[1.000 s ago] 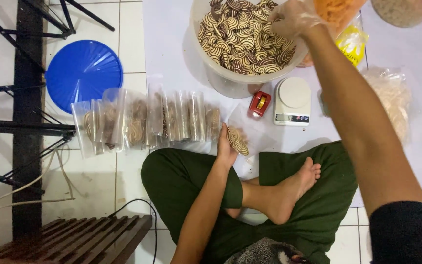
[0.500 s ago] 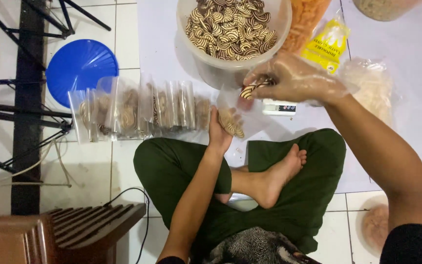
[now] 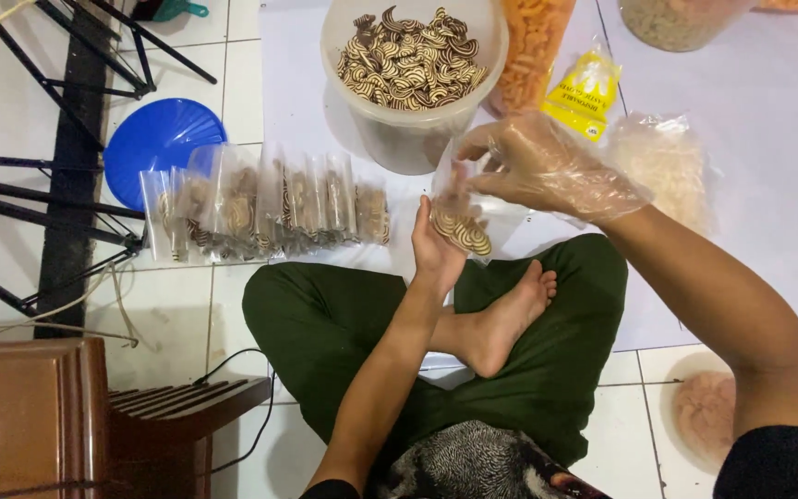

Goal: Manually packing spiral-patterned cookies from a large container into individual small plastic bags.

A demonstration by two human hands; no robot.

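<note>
Filling step, by the look of it: left hand (image 3: 436, 248) bare, fingers upright, gripping a small clear bag (image 3: 462, 222) partly loaded with brown-and-cream striped crackers, held just above the knees. Right hand (image 3: 533, 166) gloved in thin plastic, fingers curled narrow at the bag's mouth, apparently feeding pieces in; whether anything sits between the fingertips, cannot tell. Big white tub (image 3: 413, 83) of the same striped crackers just beyond, touching nothing, within easy reach. Next move probably calls for a short lift to the tub rim and back, keeping the bag mouth open and upright. Row of filled bags (image 3: 265, 208) standing close on the left, blue lid (image 3: 154, 148) behind them. Orange snack bag (image 3: 533, 46) and yellow packet (image 3: 584, 92) crowding the right. Tight room; open floor only near the crossed legs.
</note>
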